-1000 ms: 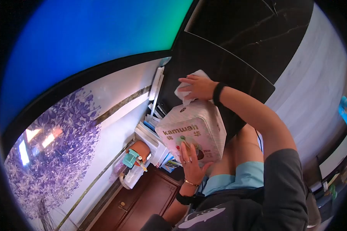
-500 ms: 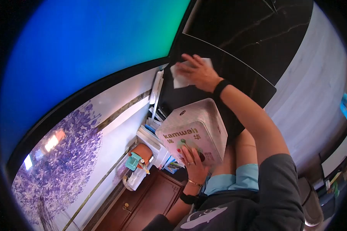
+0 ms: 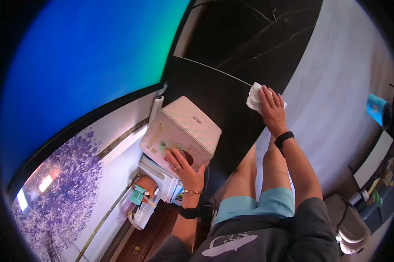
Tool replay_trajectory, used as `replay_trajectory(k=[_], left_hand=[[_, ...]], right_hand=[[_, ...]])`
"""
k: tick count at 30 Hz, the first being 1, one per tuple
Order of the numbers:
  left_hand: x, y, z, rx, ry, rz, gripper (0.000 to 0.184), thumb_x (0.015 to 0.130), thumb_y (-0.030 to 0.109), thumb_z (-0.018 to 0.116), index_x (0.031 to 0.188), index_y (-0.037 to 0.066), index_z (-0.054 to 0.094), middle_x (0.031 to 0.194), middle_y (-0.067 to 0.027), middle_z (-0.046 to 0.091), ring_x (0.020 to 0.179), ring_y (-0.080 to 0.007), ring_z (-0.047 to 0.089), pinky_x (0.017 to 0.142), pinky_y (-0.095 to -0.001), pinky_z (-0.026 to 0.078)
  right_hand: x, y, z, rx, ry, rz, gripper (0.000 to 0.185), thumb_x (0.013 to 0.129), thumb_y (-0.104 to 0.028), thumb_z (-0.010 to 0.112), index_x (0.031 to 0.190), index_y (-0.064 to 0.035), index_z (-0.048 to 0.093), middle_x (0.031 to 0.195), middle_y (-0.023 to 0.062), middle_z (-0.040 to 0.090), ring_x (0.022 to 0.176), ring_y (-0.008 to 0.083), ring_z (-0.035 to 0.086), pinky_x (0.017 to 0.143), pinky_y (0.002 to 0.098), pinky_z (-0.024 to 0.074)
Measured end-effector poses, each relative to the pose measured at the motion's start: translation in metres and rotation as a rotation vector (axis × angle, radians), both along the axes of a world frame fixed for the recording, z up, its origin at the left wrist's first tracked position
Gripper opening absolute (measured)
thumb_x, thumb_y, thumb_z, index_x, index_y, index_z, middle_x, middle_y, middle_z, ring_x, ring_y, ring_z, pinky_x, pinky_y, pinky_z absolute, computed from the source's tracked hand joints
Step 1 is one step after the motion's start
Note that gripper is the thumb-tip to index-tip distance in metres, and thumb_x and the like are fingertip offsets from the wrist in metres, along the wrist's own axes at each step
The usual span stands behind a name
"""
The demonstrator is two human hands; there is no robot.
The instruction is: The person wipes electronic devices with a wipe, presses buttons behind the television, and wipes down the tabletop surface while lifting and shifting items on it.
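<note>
My left hand (image 3: 184, 168) holds a pink box (image 3: 192, 126) with printed lettering, its fingers spread on the printed face and its thumb by the lower edge. The box is tilted over the left part of a black, marble-veined table (image 3: 219, 81). On the right, my right hand (image 3: 273, 109) presses a crumpled white tissue (image 3: 254, 99) to the tabletop near its right edge. The fingers lie close together over the tissue, which sticks out on both sides.
A large lit screen (image 3: 96, 43) fills the upper left. Below the box are a stack of books (image 3: 160, 170) and a terracotta pot (image 3: 146, 185) with a teal figure. A thin seam (image 3: 214, 69) crosses the tabletop. A grey seat (image 3: 345, 218) stands at lower right.
My right hand has moved with the tissue from beside the screen to the table's right edge. My left hand has shifted the box leftward and turned it, showing another side.
</note>
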State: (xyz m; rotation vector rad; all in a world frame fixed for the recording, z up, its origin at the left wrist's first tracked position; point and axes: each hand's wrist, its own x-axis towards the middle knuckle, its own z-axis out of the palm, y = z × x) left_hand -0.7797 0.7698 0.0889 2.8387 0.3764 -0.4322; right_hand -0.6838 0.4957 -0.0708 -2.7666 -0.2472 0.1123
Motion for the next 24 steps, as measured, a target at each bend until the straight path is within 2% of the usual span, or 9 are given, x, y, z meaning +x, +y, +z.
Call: replay_trajectory(k=[3, 8, 10, 11, 13, 14, 16, 21, 24], left_hand=[[0.010, -0.018, 0.006, 0.069, 0.052, 0.098, 0.100, 0.069, 0.024, 0.075, 0.141, -0.002, 0.010, 0.144, -0.0298, 0.003, 0.134, -0.0453, 0.006, 0.107, -0.0506, 0.013], [0.007, -0.063, -0.001, -0.142, -0.248, -0.139, 0.081, 0.079, 0.027, 0.067, 0.139, -0.002, 0.021, 0.143, -0.0307, 0.007, 0.132, -0.0457, 0.012, 0.106, -0.0528, 0.014], [0.017, -0.089, -0.009, -0.224, -0.109, -0.313, 0.077, 0.081, 0.027, 0.065, 0.138, -0.003, 0.023, 0.143, -0.0302, 0.008, 0.132, -0.0451, 0.014, 0.105, -0.0526, 0.015], [0.026, -0.104, -0.018, -0.090, -0.050, -0.308, 0.075, 0.082, 0.026, 0.063, 0.137, -0.004, 0.024, 0.142, -0.0302, 0.010, 0.132, -0.0441, 0.015, 0.106, -0.0511, 0.015], [0.055, -0.126, -0.039, -0.168, -0.101, -0.205, 0.074, 0.083, 0.027, 0.062, 0.137, -0.005, 0.024, 0.142, -0.0303, 0.010, 0.132, -0.0436, 0.015, 0.106, -0.0500, 0.014], [0.067, -0.137, -0.047, -0.244, -0.143, -0.111, 0.073, 0.083, 0.029, 0.061, 0.137, -0.005, 0.024, 0.142, -0.0304, 0.010, 0.132, -0.0430, 0.015, 0.107, -0.0490, 0.013], [0.089, -0.158, -0.061, -0.230, -0.104, -0.082, 0.074, 0.085, 0.031, 0.057, 0.138, -0.006, 0.019, 0.143, -0.0311, 0.008, 0.133, -0.0435, 0.013, 0.108, -0.0475, 0.013], [0.120, -0.154, -0.145, -0.173, 0.038, 0.565, 0.092, 0.088, 0.050, 0.047, 0.137, -0.012, -0.001, 0.142, -0.0350, 0.000, 0.135, -0.0422, -0.001, 0.110, -0.0447, 0.006], [0.158, -0.149, -0.152, -0.161, 0.240, 0.853, 0.106, 0.080, 0.070, 0.040, 0.139, -0.005, -0.007, 0.143, -0.0337, -0.008, 0.134, -0.0453, -0.010, 0.110, -0.0469, 0.002]], right_hand=[[-0.009, -0.025, -0.022, 0.547, -0.040, -0.243, 0.037, 0.086, -0.001, 0.050, 0.122, -0.0093, 0.051, 0.117, 0.0133, 0.056, 0.100, 0.0308, 0.056, 0.085, 0.0332, 0.0462], [0.017, -0.062, -0.015, 0.598, 0.040, -0.571, 0.027, 0.085, -0.002, 0.052, 0.110, -0.0085, 0.059, 0.110, 0.0129, 0.060, 0.102, 0.0294, 0.056, 0.084, 0.0373, 0.0476], [0.043, -0.072, -0.025, 0.284, -0.377, -0.265, 0.027, 0.084, -0.003, 0.053, 0.110, -0.0111, 0.059, 0.108, 0.0084, 0.062, 0.106, 0.0270, 0.055, 0.082, 0.0388, 0.0489], [0.049, -0.072, -0.038, 0.263, -0.345, -0.153, 0.032, 0.081, -0.001, 0.055, 0.110, -0.0125, 0.059, 0.112, 0.0045, 0.060, 0.109, 0.0273, 0.053, 0.086, 0.0390, 0.0479], [0.046, -0.072, -0.060, 0.112, -0.067, 0.264, 0.048, 0.073, -0.002, 0.054, 0.120, -0.0110, 0.052, 0.138, 0.0059, 0.039, 0.127, 0.0283, 0.035, 0.103, 0.0406, 0.0326], [0.045, -0.080, -0.074, 0.135, 0.009, 0.578, 0.052, 0.075, -0.005, 0.051, 0.126, -0.0102, 0.047, 0.142, 0.0081, 0.032, 0.132, 0.0260, 0.027, 0.107, 0.0404, 0.0264], [0.046, -0.072, -0.081, 0.395, 0.248, 0.766, 0.053, 0.078, -0.010, 0.048, 0.131, -0.0074, 0.041, 0.142, 0.0076, 0.032, 0.134, 0.0237, 0.025, 0.109, 0.0391, 0.0214], [0.083, -0.073, -0.087, 0.351, 0.104, 0.846, 0.051, 0.083, -0.013, 0.046, 0.133, -0.0146, 0.041, 0.146, 0.0021, 0.027, 0.136, 0.0209, 0.020, 0.110, 0.0379, 0.0196], [0.132, -0.090, -0.076, 0.178, 0.157, 0.702, 0.049, 0.087, -0.014, 0.044, 0.135, -0.0177, 0.038, 0.147, 0.0002, 0.024, 0.136, 0.0207, 0.019, 0.111, 0.0379, 0.0183]])
